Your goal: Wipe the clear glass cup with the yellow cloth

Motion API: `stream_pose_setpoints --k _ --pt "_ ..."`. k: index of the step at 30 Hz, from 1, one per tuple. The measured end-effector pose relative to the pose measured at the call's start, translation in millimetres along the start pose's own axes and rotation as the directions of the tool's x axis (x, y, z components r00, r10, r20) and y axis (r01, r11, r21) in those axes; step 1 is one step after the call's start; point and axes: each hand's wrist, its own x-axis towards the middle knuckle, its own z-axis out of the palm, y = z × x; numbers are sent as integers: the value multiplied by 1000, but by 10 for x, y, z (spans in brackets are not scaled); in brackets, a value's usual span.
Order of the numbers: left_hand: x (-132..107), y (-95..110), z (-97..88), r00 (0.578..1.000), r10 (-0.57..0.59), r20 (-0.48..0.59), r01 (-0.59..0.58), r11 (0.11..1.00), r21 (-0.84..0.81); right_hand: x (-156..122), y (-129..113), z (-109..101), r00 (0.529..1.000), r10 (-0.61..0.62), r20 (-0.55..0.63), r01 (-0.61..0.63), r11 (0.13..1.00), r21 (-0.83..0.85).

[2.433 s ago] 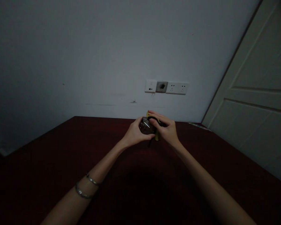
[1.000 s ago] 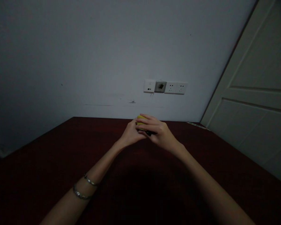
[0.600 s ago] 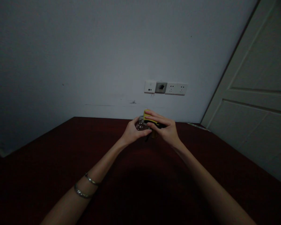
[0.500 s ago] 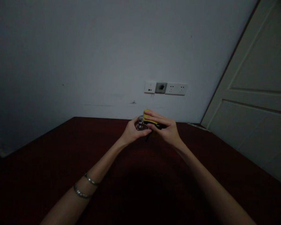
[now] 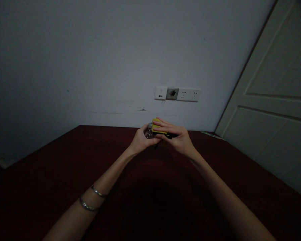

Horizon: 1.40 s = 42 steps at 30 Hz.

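Observation:
Both my hands meet above the far part of a dark red table (image 5: 65,167). My left hand (image 5: 140,142) is curled around a small shiny clear object (image 5: 149,133), perhaps glass. My right hand (image 5: 177,139) presses a yellow pad with a dark underside (image 5: 157,127) against it, fingers closed over the pad. The room is dim and the clear object is mostly hidden by my fingers. Two thin bracelets (image 5: 91,201) sit on my left wrist.
A pale wall rises behind the table with a row of wall sockets (image 5: 178,94). A white panelled door (image 5: 273,110) stands at the right. A thin flat item (image 5: 212,134) lies at the table's far right corner.
The yellow pad has shifted back and forth over the clear object, first hiding it, then showing it again. My hands stay at the same spot above the table.

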Motion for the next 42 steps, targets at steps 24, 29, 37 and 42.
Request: stream_pose_setpoints --k 24,29,37,42 --pt "-6 4 11 971 -234 56 239 966 -102 -107 135 -24 991 64 119 -31 964 -263" --pt "4 16 -6 967 -238 91 244 967 -67 -119 225 4 995 35 97 -5 956 -292" --pt "-29 -99 -214 882 -276 381 341 934 -112 -185 279 19 990 140 26 -131 970 -205" --pt "-19 -118 -265 856 -237 460 254 967 24 -200 338 54 964 262 -41 -265 959 -104"
